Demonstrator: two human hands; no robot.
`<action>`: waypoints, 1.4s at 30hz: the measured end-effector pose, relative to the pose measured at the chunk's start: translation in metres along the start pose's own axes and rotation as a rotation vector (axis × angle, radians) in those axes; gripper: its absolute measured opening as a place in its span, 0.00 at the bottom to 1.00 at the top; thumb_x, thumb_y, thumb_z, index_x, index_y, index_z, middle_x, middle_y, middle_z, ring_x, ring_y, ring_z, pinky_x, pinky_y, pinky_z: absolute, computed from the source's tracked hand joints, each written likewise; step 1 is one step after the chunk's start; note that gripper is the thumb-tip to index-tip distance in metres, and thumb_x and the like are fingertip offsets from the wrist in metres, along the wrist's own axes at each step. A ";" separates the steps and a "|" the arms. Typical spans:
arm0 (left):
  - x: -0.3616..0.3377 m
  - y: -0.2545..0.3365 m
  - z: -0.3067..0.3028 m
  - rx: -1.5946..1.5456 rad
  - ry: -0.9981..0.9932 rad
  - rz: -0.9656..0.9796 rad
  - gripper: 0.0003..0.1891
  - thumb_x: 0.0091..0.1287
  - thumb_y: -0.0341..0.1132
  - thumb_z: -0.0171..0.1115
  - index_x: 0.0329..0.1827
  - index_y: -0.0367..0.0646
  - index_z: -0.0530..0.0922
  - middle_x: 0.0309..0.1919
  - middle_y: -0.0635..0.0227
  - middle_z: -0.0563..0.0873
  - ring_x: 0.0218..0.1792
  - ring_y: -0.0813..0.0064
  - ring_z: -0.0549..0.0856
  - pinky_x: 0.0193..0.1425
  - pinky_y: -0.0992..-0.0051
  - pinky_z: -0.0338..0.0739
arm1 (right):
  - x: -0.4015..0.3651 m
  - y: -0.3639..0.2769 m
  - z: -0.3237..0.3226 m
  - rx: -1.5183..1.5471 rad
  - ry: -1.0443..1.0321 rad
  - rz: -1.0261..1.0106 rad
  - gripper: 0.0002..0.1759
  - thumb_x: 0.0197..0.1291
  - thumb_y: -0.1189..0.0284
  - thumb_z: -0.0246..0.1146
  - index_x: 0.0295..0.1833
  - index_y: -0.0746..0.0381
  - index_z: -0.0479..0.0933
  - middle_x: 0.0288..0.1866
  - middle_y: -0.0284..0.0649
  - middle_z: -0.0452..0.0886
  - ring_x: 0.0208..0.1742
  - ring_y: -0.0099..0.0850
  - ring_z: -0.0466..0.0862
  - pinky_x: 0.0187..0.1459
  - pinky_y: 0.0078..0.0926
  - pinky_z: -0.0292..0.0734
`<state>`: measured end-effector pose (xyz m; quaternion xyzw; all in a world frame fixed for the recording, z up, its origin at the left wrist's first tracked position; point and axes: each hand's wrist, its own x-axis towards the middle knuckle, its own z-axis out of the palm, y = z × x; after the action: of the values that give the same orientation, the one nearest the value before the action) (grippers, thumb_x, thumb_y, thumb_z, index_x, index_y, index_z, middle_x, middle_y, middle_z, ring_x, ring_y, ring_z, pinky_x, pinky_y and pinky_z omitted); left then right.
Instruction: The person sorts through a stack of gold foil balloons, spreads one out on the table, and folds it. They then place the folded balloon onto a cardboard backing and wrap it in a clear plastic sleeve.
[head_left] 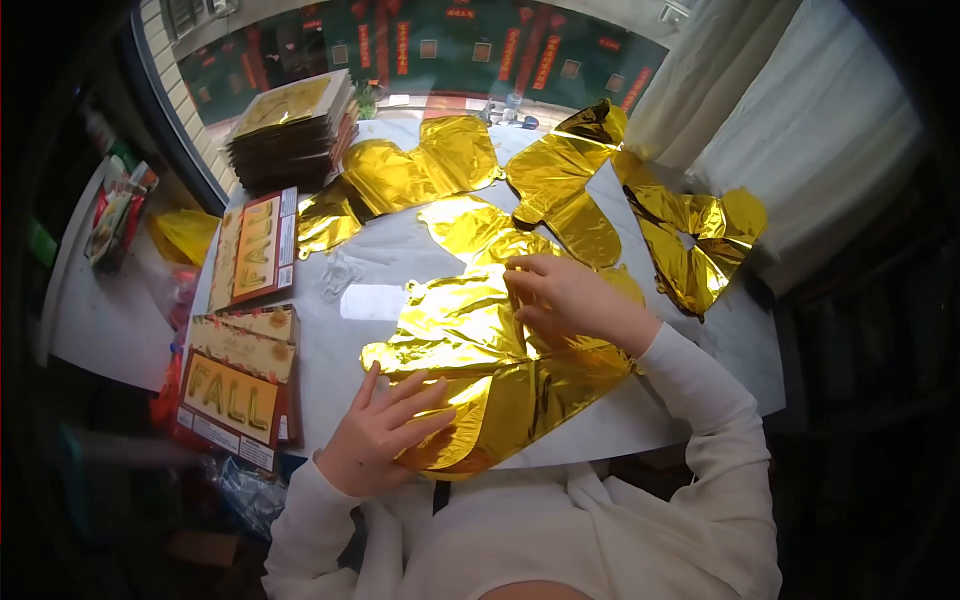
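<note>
Two FALL packs (235,390) lie at the left. The left hand (385,430), fingers spread, rests flat on the lower edge of the gold balloon (460,335), mid-frame. The right hand (565,300) bends its fingers on the balloon's top; I cannot tell if it pinches. Three more balloons (400,180) lie above.

FALL packs (252,248) line the table's (335,365) left edge; a pack stack (290,125) fills its far-left corner; gold foil balloons (410,175) crowd the far edge.

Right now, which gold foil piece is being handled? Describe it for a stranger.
On the white table, look to the near edge for the gold foil balloon. Unlike the gold pieces farther back, it has both hands on it: left hand flat at its near end, right hand on its middle.
</note>
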<state>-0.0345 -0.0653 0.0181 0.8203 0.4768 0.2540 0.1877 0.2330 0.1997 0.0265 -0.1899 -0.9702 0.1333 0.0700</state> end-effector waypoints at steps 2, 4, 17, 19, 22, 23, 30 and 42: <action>-0.003 0.008 0.010 0.148 -0.014 -0.051 0.30 0.66 0.33 0.73 0.73 0.56 0.80 0.77 0.65 0.78 0.81 0.55 0.72 0.82 0.29 0.54 | -0.009 -0.001 0.011 -0.032 0.091 -0.098 0.30 0.66 0.63 0.74 0.70 0.62 0.77 0.72 0.48 0.79 0.65 0.51 0.83 0.64 0.44 0.81; -0.010 0.009 0.016 0.179 -0.124 -0.049 0.30 0.70 0.38 0.71 0.77 0.57 0.77 0.80 0.63 0.75 0.83 0.55 0.70 0.82 0.28 0.52 | -0.021 -0.004 0.021 -0.040 0.059 -0.052 0.35 0.67 0.58 0.72 0.74 0.63 0.73 0.75 0.51 0.75 0.72 0.52 0.78 0.71 0.46 0.75; -0.024 0.029 0.015 0.133 -0.165 -0.166 0.29 0.67 0.30 0.68 0.74 0.51 0.79 0.80 0.60 0.74 0.83 0.49 0.67 0.85 0.31 0.45 | -0.088 -0.018 0.014 0.017 0.178 0.109 0.33 0.79 0.65 0.60 0.84 0.62 0.62 0.84 0.51 0.66 0.85 0.55 0.64 0.83 0.51 0.60; -0.021 0.021 0.009 0.181 -0.147 -0.167 0.32 0.63 0.27 0.66 0.74 0.48 0.79 0.80 0.60 0.75 0.83 0.49 0.66 0.85 0.30 0.43 | -0.109 0.001 -0.003 0.085 0.192 0.228 0.26 0.76 0.74 0.61 0.78 0.61 0.71 0.80 0.47 0.74 0.83 0.53 0.67 0.81 0.47 0.64; -0.018 0.012 0.001 0.167 -0.175 -0.190 0.32 0.63 0.27 0.65 0.75 0.47 0.79 0.80 0.60 0.75 0.83 0.47 0.67 0.86 0.31 0.43 | -0.146 0.020 -0.023 0.070 0.198 0.328 0.22 0.74 0.78 0.62 0.72 0.62 0.77 0.77 0.47 0.77 0.82 0.51 0.69 0.79 0.45 0.67; -0.017 0.011 0.000 0.164 -0.183 -0.195 0.32 0.63 0.27 0.66 0.75 0.46 0.79 0.80 0.59 0.74 0.83 0.46 0.67 0.86 0.31 0.42 | -0.156 0.021 -0.030 0.030 0.195 0.357 0.21 0.73 0.79 0.63 0.69 0.63 0.79 0.76 0.47 0.78 0.82 0.50 0.70 0.78 0.44 0.68; -0.016 0.007 -0.004 0.180 -0.187 -0.224 0.35 0.63 0.28 0.65 0.78 0.46 0.76 0.83 0.53 0.70 0.85 0.43 0.63 0.85 0.31 0.42 | -0.211 -0.020 -0.024 0.024 0.289 0.617 0.24 0.73 0.73 0.66 0.72 0.63 0.78 0.81 0.49 0.71 0.84 0.51 0.67 0.79 0.49 0.66; -0.022 0.009 0.000 0.116 -0.214 -0.260 0.39 0.57 0.25 0.58 0.80 0.41 0.74 0.85 0.48 0.65 0.87 0.42 0.56 0.87 0.37 0.36 | -0.284 -0.033 0.015 -0.087 0.232 0.798 0.36 0.76 0.58 0.62 0.86 0.50 0.64 0.90 0.41 0.58 0.89 0.49 0.57 0.84 0.64 0.46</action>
<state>-0.0372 -0.0886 0.0179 0.7835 0.5701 0.1107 0.2209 0.4795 0.0573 -0.0024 -0.5673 -0.8110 0.0865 0.1136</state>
